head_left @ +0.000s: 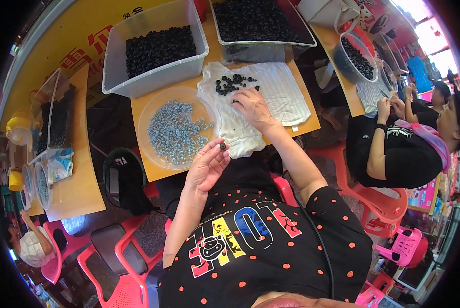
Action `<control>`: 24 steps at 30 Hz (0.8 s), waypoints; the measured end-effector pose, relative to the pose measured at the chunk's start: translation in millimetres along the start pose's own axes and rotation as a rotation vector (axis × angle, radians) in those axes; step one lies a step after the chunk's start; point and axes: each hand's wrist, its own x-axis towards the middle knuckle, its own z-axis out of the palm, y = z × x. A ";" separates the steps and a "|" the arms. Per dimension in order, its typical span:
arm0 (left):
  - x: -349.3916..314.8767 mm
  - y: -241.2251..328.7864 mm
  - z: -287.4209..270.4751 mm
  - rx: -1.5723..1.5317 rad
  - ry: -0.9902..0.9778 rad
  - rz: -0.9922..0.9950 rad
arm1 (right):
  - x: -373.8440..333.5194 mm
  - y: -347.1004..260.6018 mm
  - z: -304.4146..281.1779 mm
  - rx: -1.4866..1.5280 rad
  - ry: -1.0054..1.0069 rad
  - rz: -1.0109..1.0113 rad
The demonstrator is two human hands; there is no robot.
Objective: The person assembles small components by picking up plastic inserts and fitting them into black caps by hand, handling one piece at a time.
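Observation:
My left hand [208, 165] is raised in front of the table's near edge, its thumb and fingertips pinching a small black round part [222, 147]. My right hand [253, 109] reaches over a white cloth [286, 90], fingers bent downward and together. A small dark piece shows at its fingertips, looking like another of the black parts. Just beyond it, several loose black round parts [230, 83] lie scattered on the cloth. Left of the cloth stands a shallow round clear tub [147, 149], holding many small blue-and-silver coil-like pieces [173, 131].
Two clear bins, one at left [160, 77] and one at right [255, 53], hold black parts at the table's far side. Another person [404, 149] works at a table on the right. Red plastic chairs [127, 259] stand around; a second table [81, 174] is at left.

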 end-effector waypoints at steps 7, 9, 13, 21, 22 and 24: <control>0.7 0.7 -1.1 -0.005 -0.005 0.004 | 2.7 -0.2 -7.3 -0.074 -0.043 -0.004; -0.1 -0.6 -1.4 -0.008 0.004 -0.002 | 2.6 0.3 -6.7 -0.083 -0.068 -0.014; -0.3 0.6 -3.6 -0.013 -0.002 0.012 | 4.5 -6.9 -10.3 0.028 0.015 -0.039; 4.3 7.4 17.2 0.015 0.028 0.232 | -7.0 -67.3 -49.4 0.896 0.008 0.497; 5.5 7.6 20.8 0.027 0.021 0.278 | -8.6 -74.4 -53.7 0.896 0.005 0.499; 8.3 7.5 25.2 0.044 0.026 0.312 | -11.1 -87.2 -60.1 0.880 0.001 0.418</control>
